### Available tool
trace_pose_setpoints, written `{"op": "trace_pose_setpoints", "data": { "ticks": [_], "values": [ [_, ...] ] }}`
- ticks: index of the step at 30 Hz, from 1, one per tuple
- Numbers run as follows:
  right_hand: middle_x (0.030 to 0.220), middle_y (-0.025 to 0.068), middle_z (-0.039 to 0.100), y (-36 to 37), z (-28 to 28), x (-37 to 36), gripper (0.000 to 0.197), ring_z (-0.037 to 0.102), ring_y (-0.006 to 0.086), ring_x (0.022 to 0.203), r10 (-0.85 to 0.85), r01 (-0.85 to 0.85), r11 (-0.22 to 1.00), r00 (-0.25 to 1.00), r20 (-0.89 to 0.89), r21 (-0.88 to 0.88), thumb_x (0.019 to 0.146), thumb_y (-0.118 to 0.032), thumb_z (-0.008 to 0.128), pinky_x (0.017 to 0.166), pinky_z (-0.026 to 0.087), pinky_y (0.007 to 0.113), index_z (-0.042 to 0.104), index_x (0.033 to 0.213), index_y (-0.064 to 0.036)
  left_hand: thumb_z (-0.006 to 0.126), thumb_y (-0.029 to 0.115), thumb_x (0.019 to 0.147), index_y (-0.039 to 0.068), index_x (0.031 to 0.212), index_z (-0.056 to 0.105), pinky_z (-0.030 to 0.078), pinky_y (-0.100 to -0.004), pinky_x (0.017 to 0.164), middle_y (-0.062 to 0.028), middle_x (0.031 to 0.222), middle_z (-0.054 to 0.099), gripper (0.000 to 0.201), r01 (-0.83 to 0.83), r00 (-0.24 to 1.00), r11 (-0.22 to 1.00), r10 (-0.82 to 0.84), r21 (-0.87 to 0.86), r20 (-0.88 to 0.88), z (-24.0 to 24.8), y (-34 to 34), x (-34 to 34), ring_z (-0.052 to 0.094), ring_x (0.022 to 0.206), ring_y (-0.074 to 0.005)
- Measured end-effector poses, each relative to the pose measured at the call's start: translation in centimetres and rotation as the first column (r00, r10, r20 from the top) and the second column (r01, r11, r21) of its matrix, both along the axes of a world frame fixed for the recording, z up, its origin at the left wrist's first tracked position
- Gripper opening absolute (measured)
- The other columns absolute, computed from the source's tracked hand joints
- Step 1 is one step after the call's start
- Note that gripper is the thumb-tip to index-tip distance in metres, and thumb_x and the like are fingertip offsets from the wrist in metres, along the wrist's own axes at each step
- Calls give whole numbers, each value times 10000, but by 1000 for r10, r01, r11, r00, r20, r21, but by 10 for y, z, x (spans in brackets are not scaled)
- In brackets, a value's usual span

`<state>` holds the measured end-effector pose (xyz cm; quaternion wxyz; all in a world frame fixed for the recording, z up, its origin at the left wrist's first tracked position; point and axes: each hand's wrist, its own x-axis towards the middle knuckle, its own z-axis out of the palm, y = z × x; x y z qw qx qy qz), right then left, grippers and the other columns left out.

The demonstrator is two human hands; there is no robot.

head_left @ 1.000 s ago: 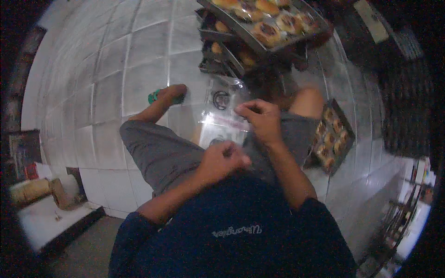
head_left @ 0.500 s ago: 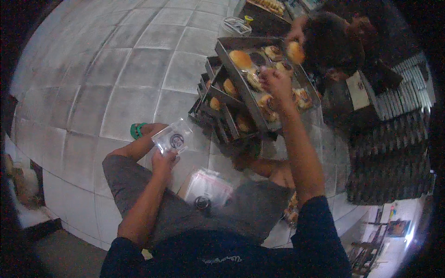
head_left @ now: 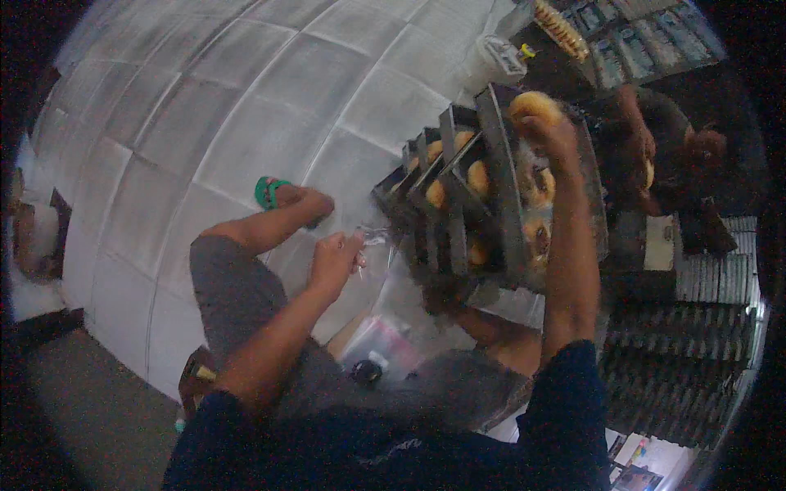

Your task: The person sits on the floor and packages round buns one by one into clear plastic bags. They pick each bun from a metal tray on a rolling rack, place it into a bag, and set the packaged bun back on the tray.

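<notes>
My right hand [head_left: 553, 141] is closed round a golden bun [head_left: 536, 106] above the top tray of a stack. That dark metal tray [head_left: 506, 176] holds several more buns with dark topping [head_left: 537, 237]. My left hand [head_left: 333, 263], left of the stack, pinches a clear plastic bag [head_left: 375, 236], seen nearly edge-on and blurred. Between my legs lies a pile of clear printed bags [head_left: 381, 344] with a round dark thing [head_left: 366, 371] on it.
More bun trays [head_left: 426, 192] stand askew under the top one. Beyond the stack sits another person, whose hand [head_left: 643, 147] holds a bun. A white tub [head_left: 499, 61] stands at the far side, near packed goods [head_left: 561, 31]. Ridged dark stacks [head_left: 679, 352] are at right.
My right hand has come up from among the tray's buns with one in its grip. The bag in my left hand has turned from flat to edge-on. The whole view has shifted.
</notes>
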<state>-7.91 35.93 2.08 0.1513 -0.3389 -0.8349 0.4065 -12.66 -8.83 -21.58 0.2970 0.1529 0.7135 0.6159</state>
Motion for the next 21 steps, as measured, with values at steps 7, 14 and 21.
{"op": "trace_pose_setpoints", "data": {
  "ticks": [7, 14, 21],
  "values": [
    [1305, 164, 646, -330, -3, 149, 640, 672, 289, 1145, -129, 144, 989, 809, -574, -20, 940, -356, 776, 977, 550, 432, 512, 1385, 21, 649, 511, 1022, 129, 881, 556, 304, -217, 430, 41, 631, 441, 418, -429, 272, 902, 71, 55, 960, 81, -9, 17, 472, 571, -104],
    [1179, 138, 722, -427, 3, 179, 511, 736, 302, 1004, -66, 90, 993, 958, -278, 75, 865, -254, 869, 881, 601, 396, 616, 1224, 6, 602, 495, 1057, 27, 1054, 647, 558, -345, 810, -48, 929, 661, 471, -352, 793, 868, 76, 352, 605, 158, -34, 104, 663, 845, -174],
    [1160, 116, 713, -406, 5, 215, 475, 730, 287, 993, -492, -130, 595, 722, -487, -793, 924, -210, 814, 889, 601, 384, 600, 1289, 6, 781, 157, 953, -38, 1179, 644, 571, -338, 902, -112, 1127, 716, 328, -31, 976, 890, -70, 455, 204, 201, -51, 146, 690, 1022, -189]
  ]
}}
